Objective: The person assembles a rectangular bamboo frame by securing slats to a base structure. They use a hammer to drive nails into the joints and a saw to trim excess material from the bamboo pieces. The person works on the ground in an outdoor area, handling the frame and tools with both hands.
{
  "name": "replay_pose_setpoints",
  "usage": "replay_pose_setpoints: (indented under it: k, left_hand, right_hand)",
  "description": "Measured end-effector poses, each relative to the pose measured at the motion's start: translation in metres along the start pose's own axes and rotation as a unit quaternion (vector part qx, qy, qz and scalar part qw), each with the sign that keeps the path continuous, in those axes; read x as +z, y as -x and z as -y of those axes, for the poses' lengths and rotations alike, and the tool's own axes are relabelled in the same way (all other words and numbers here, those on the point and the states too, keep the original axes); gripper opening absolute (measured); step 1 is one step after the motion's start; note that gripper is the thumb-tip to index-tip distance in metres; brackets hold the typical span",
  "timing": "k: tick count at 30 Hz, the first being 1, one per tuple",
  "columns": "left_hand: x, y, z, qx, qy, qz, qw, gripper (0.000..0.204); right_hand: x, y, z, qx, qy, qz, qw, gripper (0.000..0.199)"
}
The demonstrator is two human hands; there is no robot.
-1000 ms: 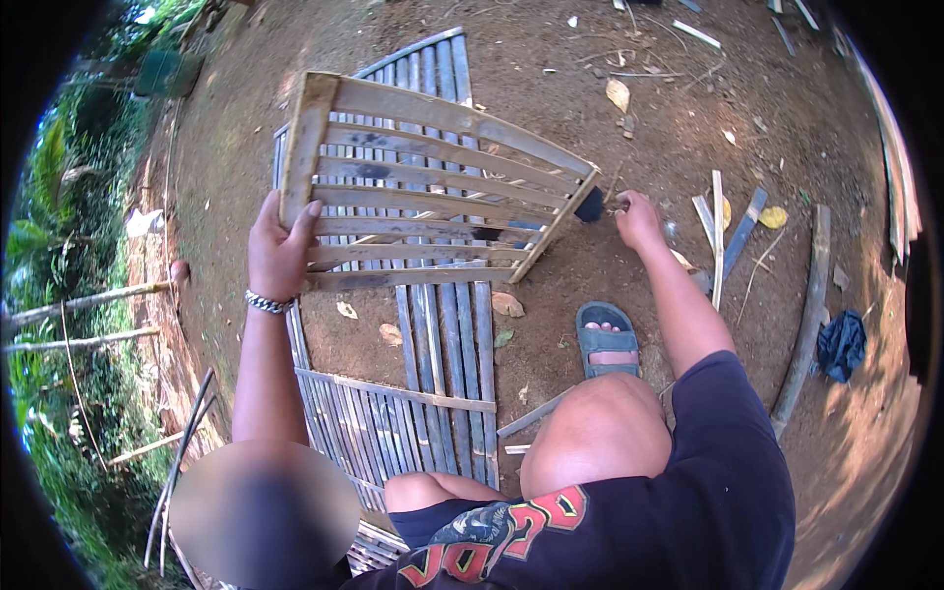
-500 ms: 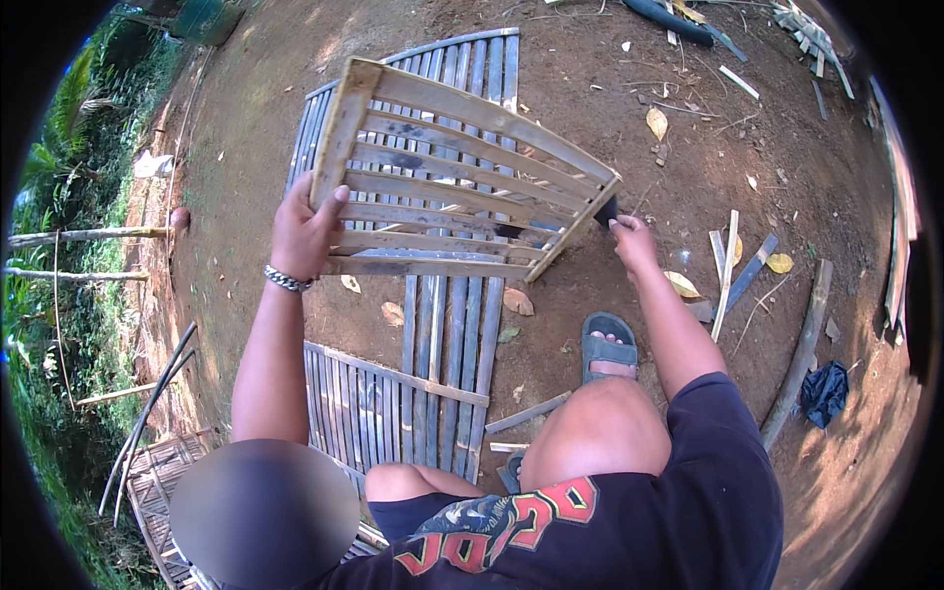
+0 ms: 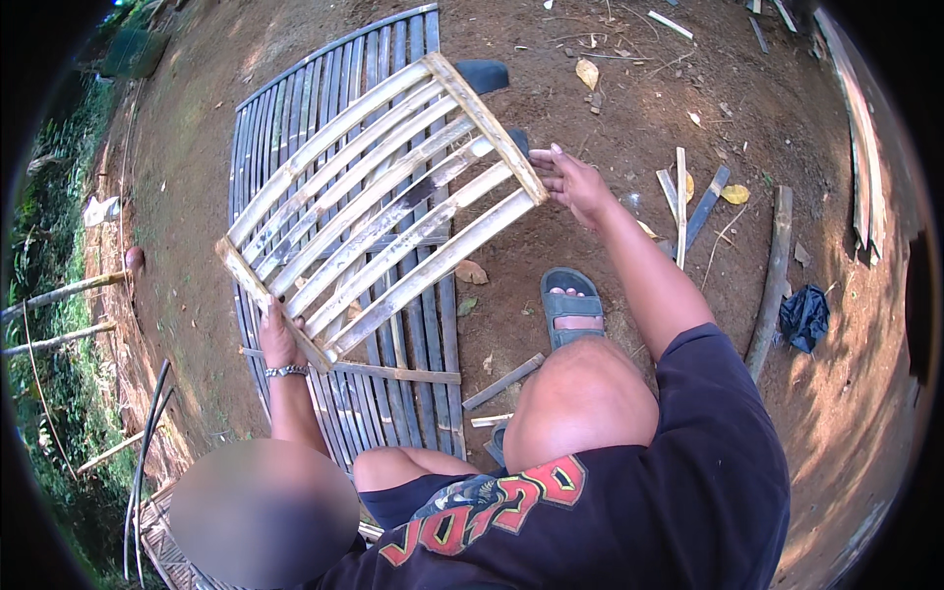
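Observation:
My left hand (image 3: pixel 279 334), with a chain bracelet at the wrist, grips the near left end bar of a slatted bamboo panel (image 3: pixel 366 218). The panel is raised and tilted, its pale split slats running between two end bars. At the far right end bar, my right hand (image 3: pixel 578 187) is open, fingers stretched toward the bar; whether the fingertips touch it I cannot tell. Below the panel lies a larger slatted bamboo lattice (image 3: pixel 324 84) on the ground, partly hidden. A dark rounded thing (image 3: pixel 482 75) shows beyond the panel's top corner; its kind is unclear.
On the brown soil to the right lie short bamboo strips (image 3: pixel 704 208), a long pole (image 3: pixel 769 280) and a black plastic bag (image 3: pixel 804 318). My sandalled foot (image 3: pixel 572 307) rests right of the lattice. Poles (image 3: pixel 64 295) and greenery edge the left side.
The panel has turned and come nearer and left, its left end lower and its right end higher. My right hand has opened from its closed grip near the panel's right end.

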State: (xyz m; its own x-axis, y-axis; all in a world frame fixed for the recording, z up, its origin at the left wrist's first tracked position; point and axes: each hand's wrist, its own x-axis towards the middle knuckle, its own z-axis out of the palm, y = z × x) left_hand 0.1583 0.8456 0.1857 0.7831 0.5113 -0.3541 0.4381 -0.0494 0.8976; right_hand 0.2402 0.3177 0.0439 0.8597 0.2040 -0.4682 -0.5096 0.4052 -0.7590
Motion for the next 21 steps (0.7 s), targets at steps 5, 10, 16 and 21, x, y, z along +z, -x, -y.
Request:
replay_pose_setpoints:
  k: [5, 10, 16, 21]
  left_hand:
    - [0.018, 0.022, 0.052, -0.042, 0.068, -0.019, 0.997, 0.052]
    - [0.038, 0.043, 0.09, -0.082, 0.114, -0.034, 0.989, 0.046]
    - [0.051, 0.061, 0.125, -0.186, 0.158, -0.018, 0.97, 0.052]
    - [0.056, 0.073, 0.143, -0.218, 0.161, -0.029, 0.962, 0.059]
  right_hand:
    - [-0.004, 0.018, 0.022, -0.037, 0.007, -0.01, 0.999, 0.059]
    - [-0.015, 0.036, 0.037, -0.07, -0.023, -0.025, 0.997, 0.06]
    - [-0.021, 0.046, 0.046, -0.113, -0.078, -0.012, 0.99, 0.063]
    - [-0.021, 0.051, 0.052, -0.127, -0.082, 0.002, 0.989, 0.066]
